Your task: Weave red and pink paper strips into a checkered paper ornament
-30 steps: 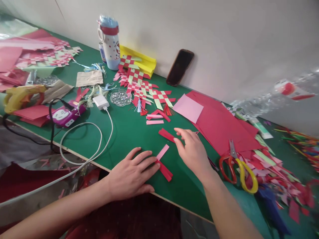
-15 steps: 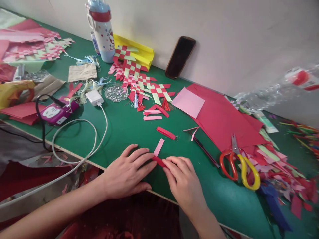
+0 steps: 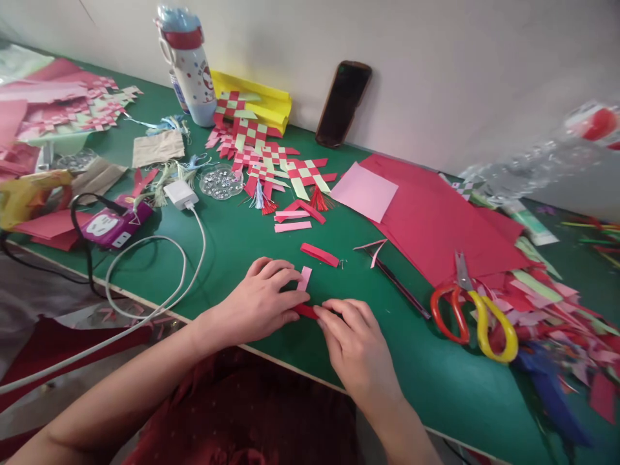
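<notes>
A short red paper strip [image 3: 306, 311] lies between my hands near the table's front edge. My left hand [image 3: 264, 300] grips its left end, thumb underneath and fingers curled over. On the other end, my right hand [image 3: 356, 342] pinches the strip between thumb and fingers. A pink paper strip [image 3: 305, 279] sticks out behind the red one, its lower part hidden by my left fingers. Just beyond lies a folded red strip [image 3: 320, 254], with several more pink strips [image 3: 293, 227] farther back. Woven red-and-green paper pieces [image 3: 274, 155], some with tassels, are spread behind these.
Red-and-yellow-handled scissors [image 3: 472, 310] and a pen [image 3: 402, 287] lie at right, beside red paper sheets [image 3: 431, 219] and paper scraps [image 3: 571, 323]. A white cable [image 3: 206, 232] loops at left from a charger [image 3: 181, 194]. A drink bottle [image 3: 194, 77] and phone [image 3: 343, 103] stand by the wall.
My left fingers have drawn in from lying flatter to curling round the red strip's end, covering more of the pink strip. My right hand keeps its pinch. The camera view has shifted slightly.
</notes>
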Available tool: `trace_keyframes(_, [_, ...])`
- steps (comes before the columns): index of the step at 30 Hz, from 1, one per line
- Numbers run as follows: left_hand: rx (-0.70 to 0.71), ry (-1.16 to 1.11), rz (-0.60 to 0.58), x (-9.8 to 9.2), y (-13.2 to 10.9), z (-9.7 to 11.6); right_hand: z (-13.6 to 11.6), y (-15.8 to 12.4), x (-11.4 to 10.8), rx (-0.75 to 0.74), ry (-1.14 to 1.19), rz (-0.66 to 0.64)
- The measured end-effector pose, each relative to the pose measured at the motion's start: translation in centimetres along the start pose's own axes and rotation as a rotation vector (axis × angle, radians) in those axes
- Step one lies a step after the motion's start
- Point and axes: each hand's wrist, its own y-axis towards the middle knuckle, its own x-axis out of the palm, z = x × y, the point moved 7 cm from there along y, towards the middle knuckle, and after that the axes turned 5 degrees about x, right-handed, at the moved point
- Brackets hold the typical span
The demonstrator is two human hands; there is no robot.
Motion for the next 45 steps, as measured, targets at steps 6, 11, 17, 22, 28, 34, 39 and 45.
trace_keyframes(6, [-0.025, -0.033, 0.031, 0.3, 0.0, -0.5, 0.1, 0.0, 0.0, 0.013, 0.004, -0.002])
trace_keyframes(11, [-0.021, -0.022, 0.074, 0.2, 0.0, -0.6, 0.2, -0.1, 0.0, 0.014, 0.018, 0.006])
trace_keyframes(17, [0.045, 0.070, 0.189, -0.7, -1.4, 1.2, 0.3, -0.2, 0.2, 0.033, 0.041, 0.005])
trace_keyframes(22, [0.051, 0.133, 0.168, 0.2, -3.9, 3.0, 0.4, -0.4, 0.3, 0.050, 0.061, 0.008])
trace_keyframes(28, [0.042, 0.258, 0.095, 1.8, -4.4, 2.9, 0.4, -0.2, 0.1, 0.055, 0.068, 0.024])
trace_keyframes(34, [0.024, 0.245, 0.085, 2.1, -4.5, 2.5, 0.4, -0.3, -0.2, 0.039, 0.016, 0.007])
trace_keyframes(39, [0.034, 0.270, 0.100, 2.2, -4.4, 2.7, 2.1, -0.8, -1.4, 0.036, -0.046, -0.042])
trace_keyframes(45, [0.047, 0.226, 0.101, 1.8, -3.9, 2.6, 7.4, 2.2, -4.9, 0.018, -0.180, 0.047])
